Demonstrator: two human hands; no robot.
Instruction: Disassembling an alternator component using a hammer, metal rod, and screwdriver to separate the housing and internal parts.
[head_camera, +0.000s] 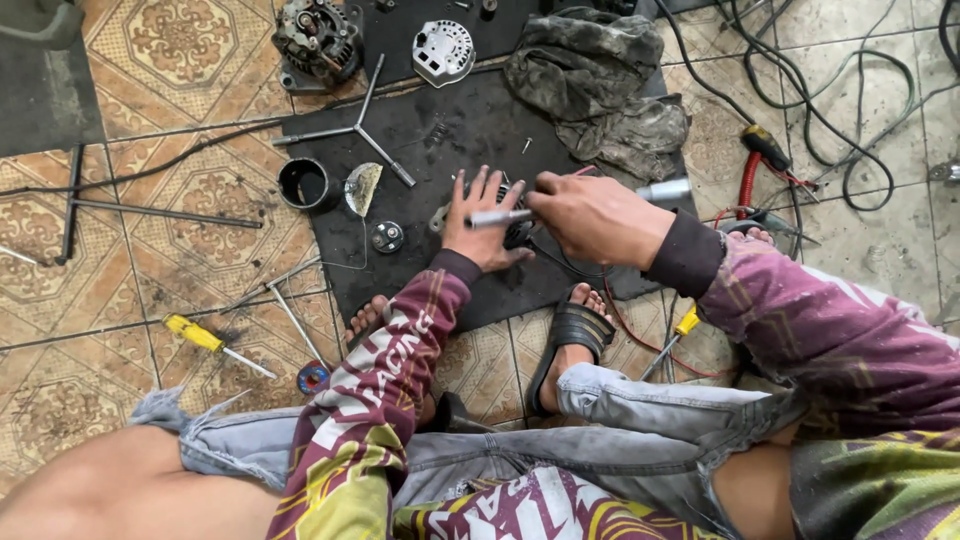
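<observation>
My left hand (480, 222) lies flat, fingers spread, pressing on a dark metal part (517, 232) that rests on the black rubber mat (430, 140); most of that part is hidden under both hands. My right hand (592, 215) is closed around a grey metal bar tool (668, 190), held level across the part, its left end sticking out over my left fingers. Both sleeves are maroon with white and yellow print.
On the mat lie a three-armed wrench (358, 128), a black ring (305, 184), a small round cap (388, 237), a white round cover (443, 51), an alternator body (318, 42) and a dirty rag (600, 80). A yellow screwdriver (205, 340), rods and cables lie on the tiles.
</observation>
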